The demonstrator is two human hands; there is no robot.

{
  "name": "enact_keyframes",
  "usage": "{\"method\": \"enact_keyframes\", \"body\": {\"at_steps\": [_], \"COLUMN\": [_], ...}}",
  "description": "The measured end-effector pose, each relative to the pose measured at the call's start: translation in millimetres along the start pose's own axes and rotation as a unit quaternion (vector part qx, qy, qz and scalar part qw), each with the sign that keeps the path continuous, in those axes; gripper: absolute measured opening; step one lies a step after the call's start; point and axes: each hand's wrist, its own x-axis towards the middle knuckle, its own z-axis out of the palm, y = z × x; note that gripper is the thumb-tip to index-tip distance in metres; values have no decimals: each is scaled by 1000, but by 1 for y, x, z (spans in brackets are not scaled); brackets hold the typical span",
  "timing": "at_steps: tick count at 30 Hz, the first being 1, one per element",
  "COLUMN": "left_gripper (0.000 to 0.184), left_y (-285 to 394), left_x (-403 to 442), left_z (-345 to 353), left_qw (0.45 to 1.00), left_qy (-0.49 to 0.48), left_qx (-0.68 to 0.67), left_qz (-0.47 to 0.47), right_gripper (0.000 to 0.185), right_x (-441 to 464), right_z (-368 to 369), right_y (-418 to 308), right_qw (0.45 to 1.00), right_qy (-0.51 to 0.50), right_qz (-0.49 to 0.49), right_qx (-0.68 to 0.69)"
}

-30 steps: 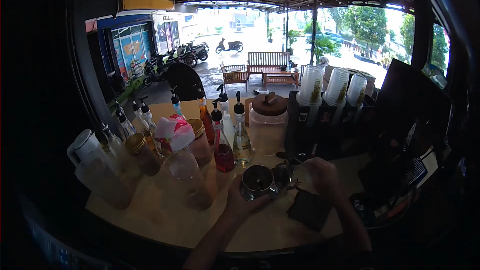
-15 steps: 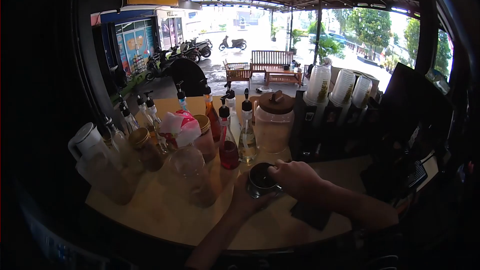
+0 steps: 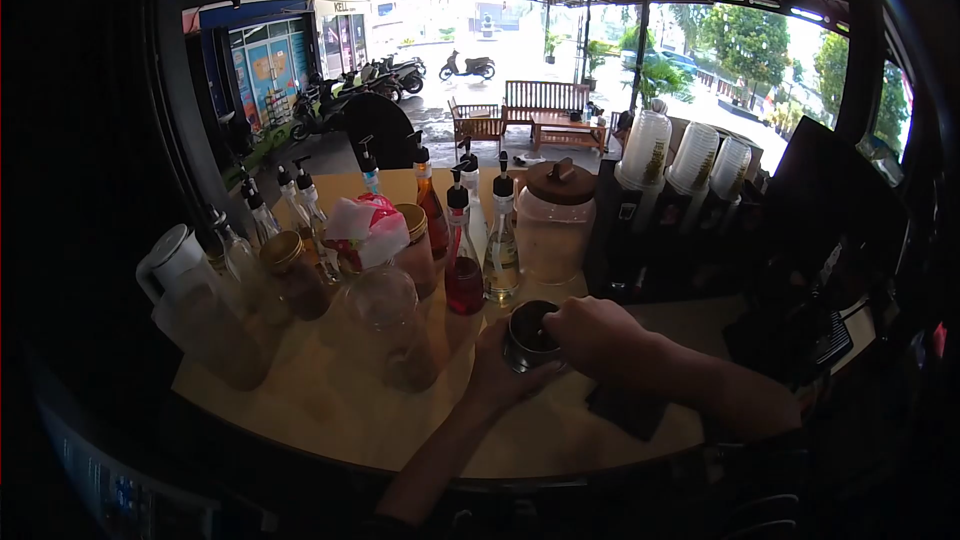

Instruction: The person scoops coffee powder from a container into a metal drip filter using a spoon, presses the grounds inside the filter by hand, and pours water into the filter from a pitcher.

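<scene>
Low over the counter's front middle, a small cup (image 3: 522, 357) with dark contents is wrapped by the fingers of my left hand (image 3: 494, 368). My right hand (image 3: 600, 332) is closed at the cup's right rim, knuckles up. Something thin and pale seems to dip from its fingers into the cup, too dim to name. Just beyond the cup stand a pump bottle of red syrup (image 3: 464, 285) and a pump bottle of clear liquid (image 3: 501, 262). A dark flat cloth or mat (image 3: 628, 410) lies below my right forearm.
Several pump bottles, a lidded pitcher (image 3: 190, 290) and gold-lidded jars (image 3: 290, 280) crowd the left. A wooden-lidded dispenser (image 3: 556, 235) stands behind the cup. Stacked plastic cups (image 3: 645, 150) rise from a black holder at right, beside a dark screen (image 3: 825, 185).
The whole view has shifted slightly, with the counter things higher in it. Both hands stay at the cup, and the right hand keeps its closed grip at the rim.
</scene>
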Motion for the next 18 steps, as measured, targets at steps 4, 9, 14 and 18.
{"method": "enact_keyframes", "body": {"at_steps": [4, 9, 14, 18], "left_gripper": [67, 68, 71, 71], "left_y": [-2, -8, -4, -10], "left_x": [2, 2, 3, 3], "left_z": [-1, -1, -1, -2], "left_qw": [1000, 1000, 999, 998], "left_qy": [1, 1, -2, 0], "left_qx": [6, 17, 25, 48], "left_qz": [4, 21, 31, 35], "right_gripper": [13, 10, 9, 11], "right_x": [9, 7, 9, 14], "right_z": [14, 13, 18, 19], "right_y": [2, 27, 28, 27], "right_qw": [999, 996, 992, 993], "right_qy": [20, 78, 113, 93], "right_qz": [36, -30, -56, -65], "right_qx": [-32, -27, 5, -28]}}
